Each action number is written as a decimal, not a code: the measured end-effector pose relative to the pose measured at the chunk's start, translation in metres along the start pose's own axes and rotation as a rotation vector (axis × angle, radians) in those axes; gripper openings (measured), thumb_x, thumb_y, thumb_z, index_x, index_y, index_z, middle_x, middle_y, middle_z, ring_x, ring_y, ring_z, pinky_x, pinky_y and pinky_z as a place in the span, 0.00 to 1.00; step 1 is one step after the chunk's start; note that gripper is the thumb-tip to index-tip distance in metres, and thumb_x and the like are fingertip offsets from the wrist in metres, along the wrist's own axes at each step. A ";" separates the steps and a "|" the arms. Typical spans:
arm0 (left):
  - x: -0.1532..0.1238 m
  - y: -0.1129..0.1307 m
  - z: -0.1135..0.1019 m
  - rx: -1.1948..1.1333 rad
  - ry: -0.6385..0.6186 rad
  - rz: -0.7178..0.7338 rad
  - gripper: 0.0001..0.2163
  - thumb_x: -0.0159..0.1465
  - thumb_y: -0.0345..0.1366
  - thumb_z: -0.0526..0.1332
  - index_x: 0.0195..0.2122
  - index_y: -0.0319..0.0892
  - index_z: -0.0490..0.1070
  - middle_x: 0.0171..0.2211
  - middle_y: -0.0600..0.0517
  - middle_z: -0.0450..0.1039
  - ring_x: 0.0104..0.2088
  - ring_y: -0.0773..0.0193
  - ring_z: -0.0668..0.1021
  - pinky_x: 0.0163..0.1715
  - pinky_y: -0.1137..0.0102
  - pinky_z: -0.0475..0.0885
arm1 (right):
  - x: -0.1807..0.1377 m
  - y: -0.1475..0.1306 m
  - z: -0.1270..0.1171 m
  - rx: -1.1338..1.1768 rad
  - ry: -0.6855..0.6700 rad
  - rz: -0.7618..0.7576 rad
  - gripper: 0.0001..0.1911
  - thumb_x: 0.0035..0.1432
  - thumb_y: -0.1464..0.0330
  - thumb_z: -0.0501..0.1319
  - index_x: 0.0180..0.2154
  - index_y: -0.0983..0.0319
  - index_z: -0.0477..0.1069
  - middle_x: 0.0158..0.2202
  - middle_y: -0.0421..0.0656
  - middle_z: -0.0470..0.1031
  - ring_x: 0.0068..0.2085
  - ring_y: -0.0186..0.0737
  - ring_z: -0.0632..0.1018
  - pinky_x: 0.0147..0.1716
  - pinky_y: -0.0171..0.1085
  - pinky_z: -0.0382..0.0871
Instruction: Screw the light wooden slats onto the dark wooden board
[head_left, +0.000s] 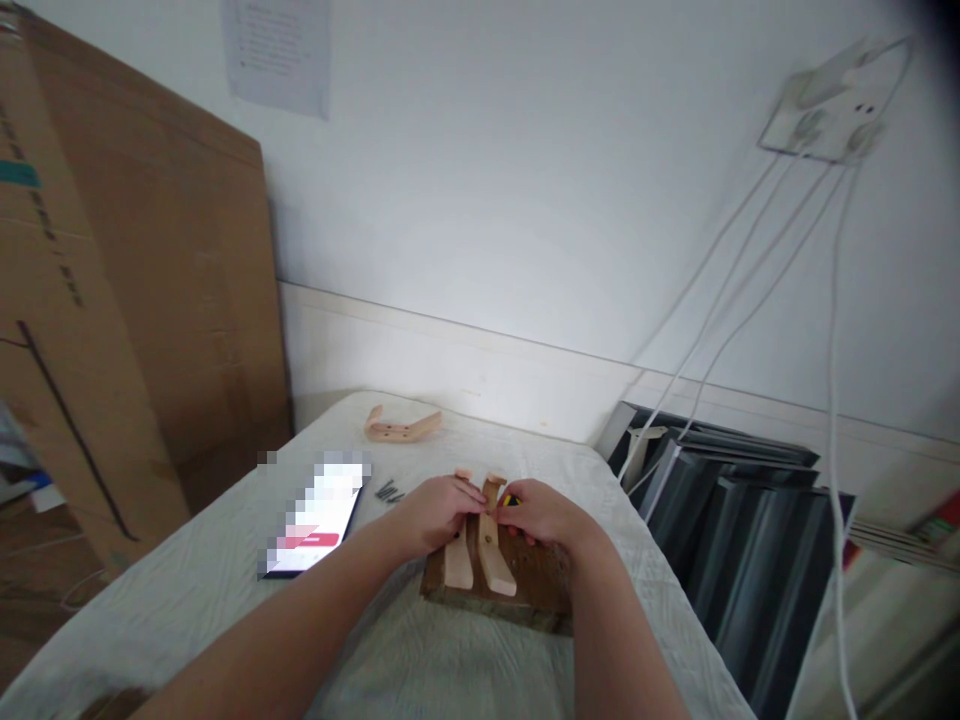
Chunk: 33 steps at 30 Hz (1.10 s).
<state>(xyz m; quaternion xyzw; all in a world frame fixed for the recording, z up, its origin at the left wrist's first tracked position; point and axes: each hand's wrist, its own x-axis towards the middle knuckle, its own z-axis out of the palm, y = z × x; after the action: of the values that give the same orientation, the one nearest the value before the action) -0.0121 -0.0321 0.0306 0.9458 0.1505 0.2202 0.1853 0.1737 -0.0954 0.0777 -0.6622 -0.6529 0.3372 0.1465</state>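
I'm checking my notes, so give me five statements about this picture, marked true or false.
The left hand and right hand are at two curved wooden pieces. True.
A lit-screen device and small dark pieces lie on the pale cloth. True.
The device is right of both hands. False: it is left.
A yellow and black object shows at the right hand. True.
The small dark pieces are in the left hand. False: they lie on the cloth.

lower center: two pale bent wooden pieces [496,565] on brown rectangular wooden block [536,592] | left of block: dark-edged rectangular device [321,525] | behind device: third pale bent wooden piece [405,432]
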 end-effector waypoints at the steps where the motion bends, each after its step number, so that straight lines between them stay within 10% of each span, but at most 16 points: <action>1: 0.000 0.001 0.000 -0.009 -0.008 -0.002 0.18 0.57 0.22 0.54 0.43 0.41 0.77 0.47 0.48 0.77 0.51 0.60 0.75 0.55 0.64 0.66 | -0.001 -0.001 0.000 0.004 -0.004 0.003 0.04 0.51 0.71 0.58 0.26 0.63 0.69 0.18 0.36 0.66 0.16 0.28 0.65 0.15 0.30 0.54; 26: -0.017 0.024 -0.017 0.246 0.255 -0.041 0.12 0.55 0.24 0.53 0.29 0.42 0.76 0.29 0.52 0.77 0.31 0.64 0.77 0.34 0.72 0.68 | 0.000 0.002 0.001 0.008 0.163 -0.066 0.10 0.52 0.65 0.58 0.31 0.65 0.73 0.21 0.39 0.70 0.20 0.32 0.68 0.18 0.31 0.56; 33: -0.019 0.024 -0.028 0.050 0.694 -0.275 0.11 0.54 0.23 0.52 0.26 0.39 0.72 0.24 0.52 0.72 0.26 0.67 0.73 0.29 0.73 0.65 | 0.004 0.001 -0.013 -0.027 0.715 -0.013 0.07 0.49 0.67 0.56 0.28 0.62 0.72 0.25 0.43 0.75 0.28 0.40 0.74 0.28 0.34 0.61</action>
<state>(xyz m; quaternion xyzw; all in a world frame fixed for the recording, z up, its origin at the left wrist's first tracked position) -0.0368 -0.0529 0.0569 0.7900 0.3354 0.4971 0.1277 0.1826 -0.0883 0.0849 -0.7359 -0.5692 0.0747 0.3591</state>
